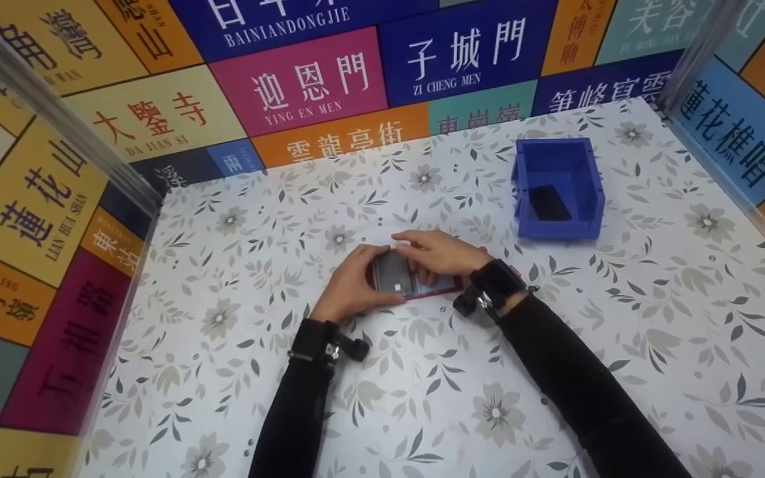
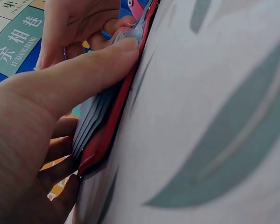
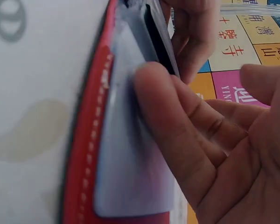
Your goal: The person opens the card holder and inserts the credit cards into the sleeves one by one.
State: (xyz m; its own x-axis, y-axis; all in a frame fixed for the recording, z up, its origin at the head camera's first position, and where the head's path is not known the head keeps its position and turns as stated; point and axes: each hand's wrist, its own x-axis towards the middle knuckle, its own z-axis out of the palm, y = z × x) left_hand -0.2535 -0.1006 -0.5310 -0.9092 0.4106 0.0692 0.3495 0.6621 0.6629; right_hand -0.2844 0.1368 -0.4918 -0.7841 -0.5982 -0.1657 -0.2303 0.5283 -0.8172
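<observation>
A red card holder [image 1: 410, 297] with stitched edges lies opened out on the table, its clear sleeves [image 2: 91, 123] stacked at the left side. My left hand [image 1: 352, 282] holds that side, thumb along the near edge and the other fingers around the far edge. Over the right half is my right hand [image 1: 445, 255]. In the right wrist view, one fingertip [image 3: 154, 84] touches a pale card-like sleeve [image 3: 126, 182] lying on the red cover [image 3: 84, 163], while the thumb stays apart. Part of the holder is hidden beneath the right hand.
A blue open-front bin [image 1: 558, 230] stands at the back right with a dark flat object [image 1: 550, 203] inside. The white tablecloth [image 1: 382, 405] has a leaf and flower print. Panels with coloured signs [image 1: 303, 79] enclose the back and both sides.
</observation>
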